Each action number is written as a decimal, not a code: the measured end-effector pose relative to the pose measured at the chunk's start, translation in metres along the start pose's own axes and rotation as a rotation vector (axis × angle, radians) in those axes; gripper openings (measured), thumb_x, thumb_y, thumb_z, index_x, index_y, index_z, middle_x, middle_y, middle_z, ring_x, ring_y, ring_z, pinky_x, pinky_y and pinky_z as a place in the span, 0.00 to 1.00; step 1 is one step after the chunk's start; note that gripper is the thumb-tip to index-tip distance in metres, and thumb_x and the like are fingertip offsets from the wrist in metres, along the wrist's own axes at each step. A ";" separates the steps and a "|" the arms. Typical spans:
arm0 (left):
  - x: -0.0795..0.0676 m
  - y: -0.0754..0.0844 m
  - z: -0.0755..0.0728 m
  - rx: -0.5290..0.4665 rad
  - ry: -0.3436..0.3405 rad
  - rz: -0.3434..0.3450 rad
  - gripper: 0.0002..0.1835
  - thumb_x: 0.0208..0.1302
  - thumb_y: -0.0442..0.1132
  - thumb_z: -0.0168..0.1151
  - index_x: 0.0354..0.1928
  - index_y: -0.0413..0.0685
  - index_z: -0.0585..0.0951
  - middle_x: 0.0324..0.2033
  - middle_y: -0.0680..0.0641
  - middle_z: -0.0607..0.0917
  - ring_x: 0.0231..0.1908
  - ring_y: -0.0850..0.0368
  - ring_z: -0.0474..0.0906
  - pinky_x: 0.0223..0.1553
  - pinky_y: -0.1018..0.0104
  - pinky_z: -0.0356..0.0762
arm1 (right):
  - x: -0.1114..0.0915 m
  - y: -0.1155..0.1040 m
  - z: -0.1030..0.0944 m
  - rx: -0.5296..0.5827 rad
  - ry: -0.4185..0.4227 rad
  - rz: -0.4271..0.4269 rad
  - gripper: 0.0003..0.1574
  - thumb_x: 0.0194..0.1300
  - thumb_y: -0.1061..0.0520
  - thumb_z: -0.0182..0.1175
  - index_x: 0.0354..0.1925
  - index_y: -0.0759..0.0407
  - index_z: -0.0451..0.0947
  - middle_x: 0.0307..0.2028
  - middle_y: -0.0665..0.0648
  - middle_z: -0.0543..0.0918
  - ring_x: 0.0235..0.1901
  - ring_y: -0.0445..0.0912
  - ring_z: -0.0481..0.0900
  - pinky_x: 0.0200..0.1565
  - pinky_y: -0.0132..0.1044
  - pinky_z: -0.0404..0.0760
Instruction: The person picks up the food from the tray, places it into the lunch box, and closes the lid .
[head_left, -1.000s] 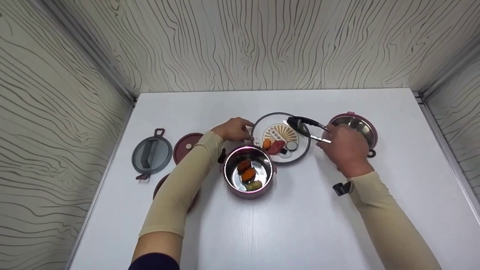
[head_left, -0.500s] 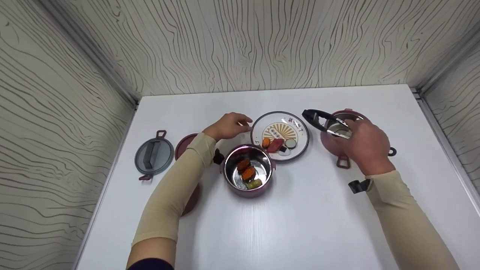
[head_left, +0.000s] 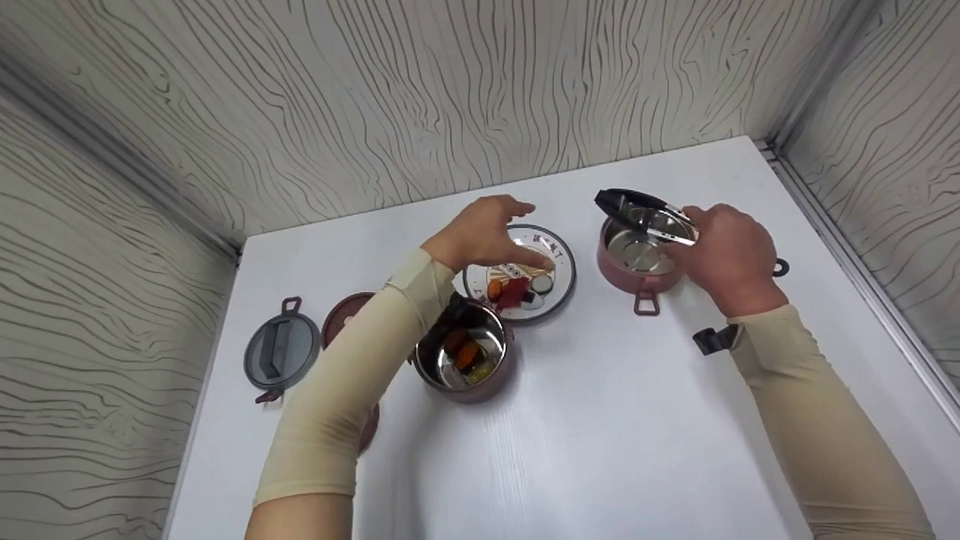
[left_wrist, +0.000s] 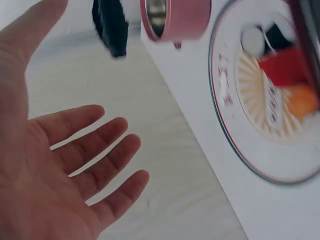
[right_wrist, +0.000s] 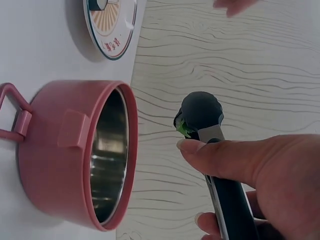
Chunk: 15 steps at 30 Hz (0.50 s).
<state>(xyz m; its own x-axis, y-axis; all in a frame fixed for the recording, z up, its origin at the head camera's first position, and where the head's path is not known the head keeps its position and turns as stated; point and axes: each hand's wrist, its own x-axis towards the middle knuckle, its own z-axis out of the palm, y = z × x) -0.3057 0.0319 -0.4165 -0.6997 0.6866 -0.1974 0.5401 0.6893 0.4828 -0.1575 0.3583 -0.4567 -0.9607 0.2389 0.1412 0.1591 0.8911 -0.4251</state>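
Note:
My right hand (head_left: 727,259) grips black-and-silver tongs (head_left: 645,201) over a pink pot (head_left: 626,277) with a bare steel inside. In the right wrist view a bit of green (right_wrist: 182,129) shows at the tongs' dark tips, partly hidden by them. My left hand (head_left: 480,236) hovers over the patterned plate (head_left: 566,294), its fingers spread and holding nothing. On the plate lie a red piece (head_left: 513,292), an orange piece (head_left: 494,289) and a round white slice (head_left: 541,283).
A second pot (head_left: 487,388) in the middle holds orange-topped pieces (head_left: 466,352) and a yellow-green one (head_left: 480,372). A grey lid with a handle (head_left: 285,349) lies at the left. Dark red round things (head_left: 341,315) are partly under my left sleeve.
The tongs moved right from over the plate to over the right pot, which now sits turned with its handle forward. My left hand left the plate's edge and spread over the plate.

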 end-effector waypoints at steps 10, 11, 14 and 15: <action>0.053 0.016 0.052 0.007 -0.062 -0.076 0.72 0.59 0.69 0.88 0.96 0.52 0.56 0.94 0.46 0.62 0.94 0.48 0.57 0.95 0.54 0.59 | 0.000 0.001 0.006 0.054 0.097 0.057 0.42 0.68 0.47 0.82 0.71 0.69 0.85 0.51 0.81 0.90 0.51 0.78 0.88 0.44 0.70 0.84; 0.058 0.016 0.057 -0.016 -0.061 -0.091 0.75 0.57 0.69 0.89 0.96 0.53 0.53 0.95 0.47 0.58 0.95 0.48 0.54 0.96 0.54 0.57 | 0.001 0.001 0.008 0.063 0.106 0.066 0.42 0.68 0.47 0.82 0.71 0.69 0.85 0.51 0.81 0.90 0.51 0.78 0.88 0.44 0.70 0.84; 0.070 0.014 0.075 -0.082 -0.052 -0.135 0.82 0.51 0.70 0.90 0.97 0.53 0.47 0.97 0.47 0.51 0.96 0.45 0.50 0.96 0.53 0.54 | 0.002 0.001 0.014 0.096 0.124 0.090 0.42 0.68 0.48 0.83 0.71 0.69 0.85 0.52 0.80 0.91 0.54 0.77 0.88 0.48 0.70 0.84; 0.073 0.013 0.081 -0.089 -0.053 -0.150 0.83 0.50 0.70 0.90 0.97 0.54 0.46 0.97 0.47 0.49 0.96 0.44 0.49 0.96 0.51 0.53 | 0.001 0.000 0.018 0.105 0.125 0.092 0.42 0.68 0.48 0.83 0.71 0.69 0.86 0.52 0.79 0.91 0.54 0.77 0.89 0.49 0.70 0.84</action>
<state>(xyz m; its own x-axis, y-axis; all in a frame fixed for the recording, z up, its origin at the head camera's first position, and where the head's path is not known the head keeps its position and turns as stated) -0.3119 0.1093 -0.4940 -0.7425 0.5904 -0.3166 0.3860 0.7633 0.5180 -0.1628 0.3517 -0.4725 -0.9065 0.3692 0.2048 0.2137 0.8196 -0.5316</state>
